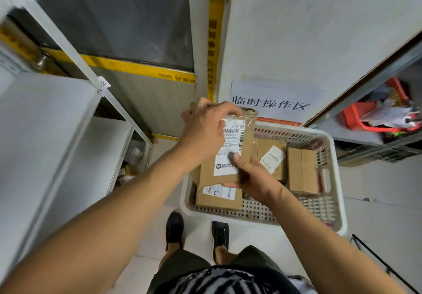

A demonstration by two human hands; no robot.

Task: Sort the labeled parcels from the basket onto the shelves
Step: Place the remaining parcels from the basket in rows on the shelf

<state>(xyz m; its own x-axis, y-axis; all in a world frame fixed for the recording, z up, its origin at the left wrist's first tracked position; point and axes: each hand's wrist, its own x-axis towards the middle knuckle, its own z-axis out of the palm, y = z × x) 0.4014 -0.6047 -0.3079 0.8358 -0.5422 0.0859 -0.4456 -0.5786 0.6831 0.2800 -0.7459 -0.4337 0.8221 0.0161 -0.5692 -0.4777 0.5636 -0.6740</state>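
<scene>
A brown cardboard parcel (245,147) with a white barcode label is held above the white plastic basket (333,156). My left hand (205,129) grips its top edge, fingers curled over the label. My right hand (253,175) holds its lower end, thumb pressed on the label. Inside the basket lie several more brown parcels: one with a label (219,196) at the near left, one with a tilted white label (272,156) in the middle, and a plain box (301,170) at the right.
White metal shelves (45,120) stand at my left, with a tag on the upright. At the right a grey shelf holds a red basket (365,115) of mixed items. A paper sign (271,102) hangs on the wall behind the basket. My feet stand just before the basket.
</scene>
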